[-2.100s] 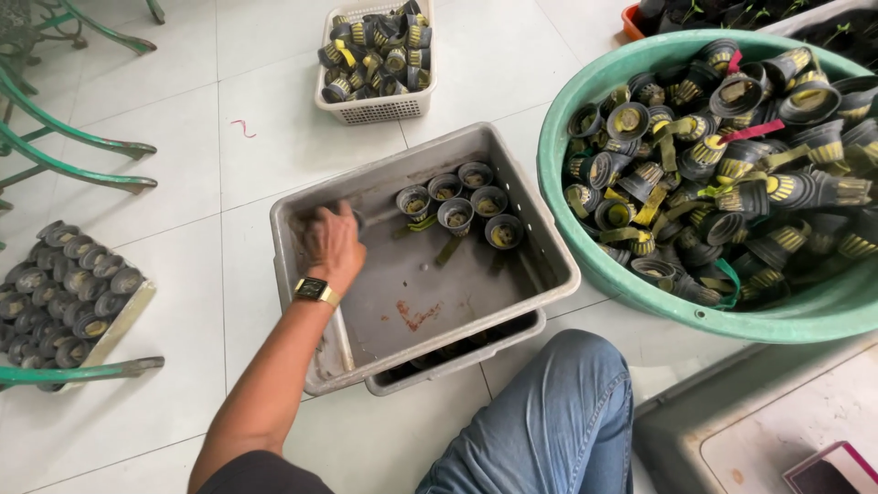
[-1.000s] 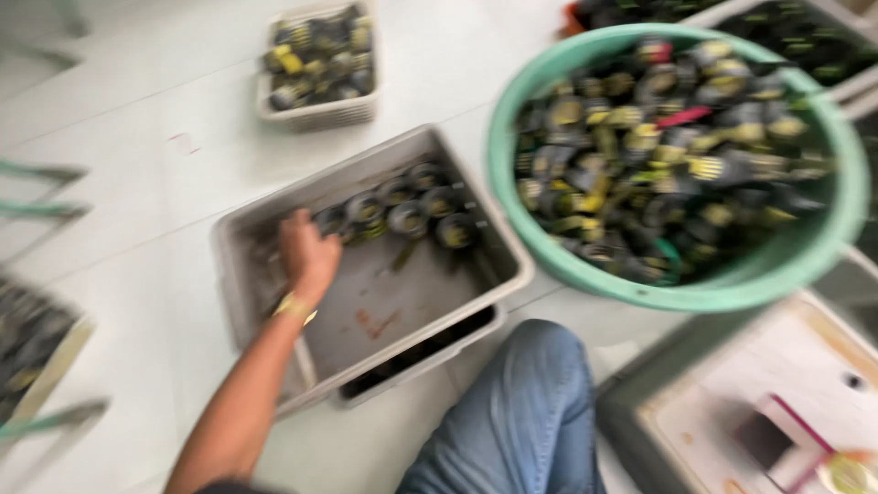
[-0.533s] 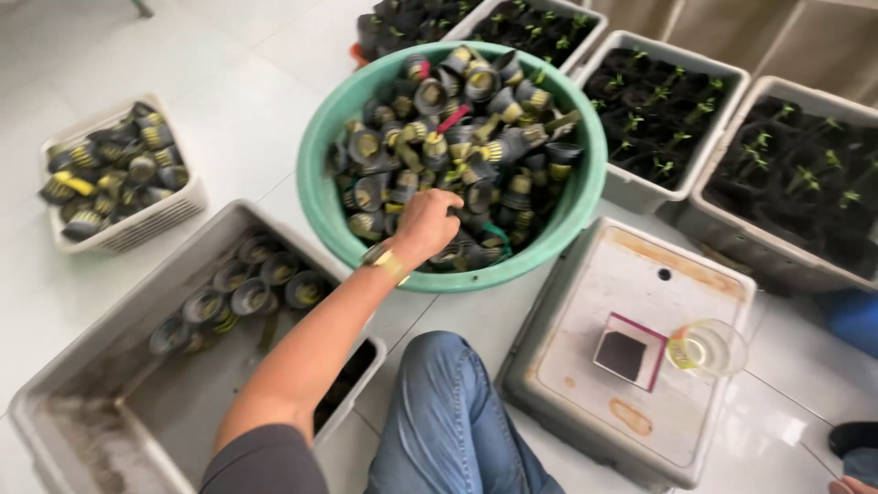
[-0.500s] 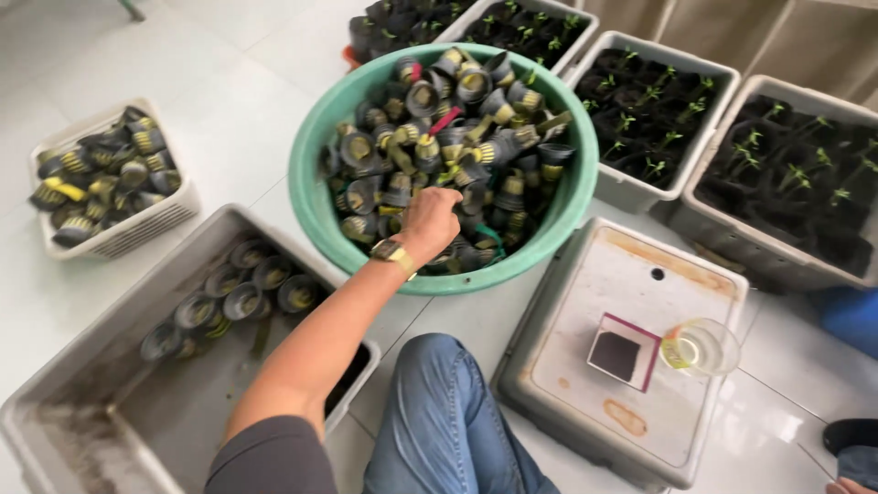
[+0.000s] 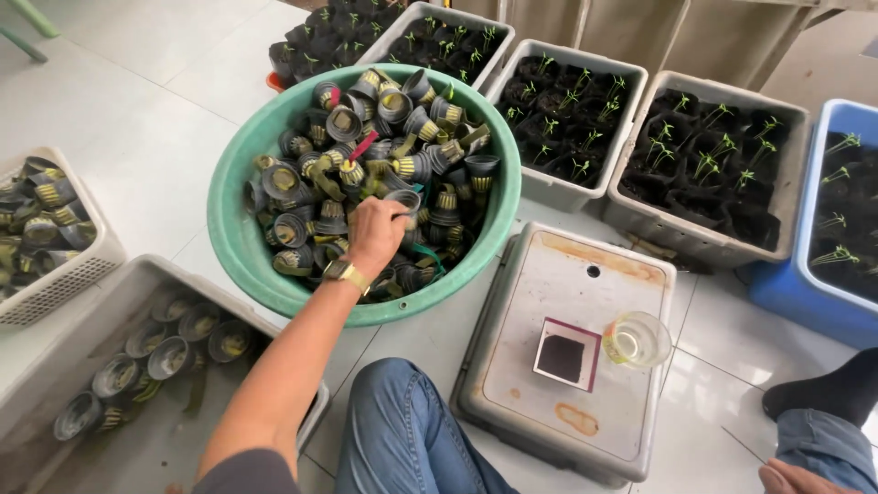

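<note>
Inside the green basin (image 5: pixel 229 220), I see my left hand (image 5: pixel 375 233) pinching one pot (image 5: pixel 402 203); few sit in the near-left tray (image 5: pixel 146 274), most remain.

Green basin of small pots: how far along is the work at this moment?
Done: one row of pots stands in the grey tray, most of whose floor is bare. In hand: the left hand is down among the pots in the green basin, fingers closed around one. Left: the basin is heaped nearly full. The right hand is out of view.
</note>
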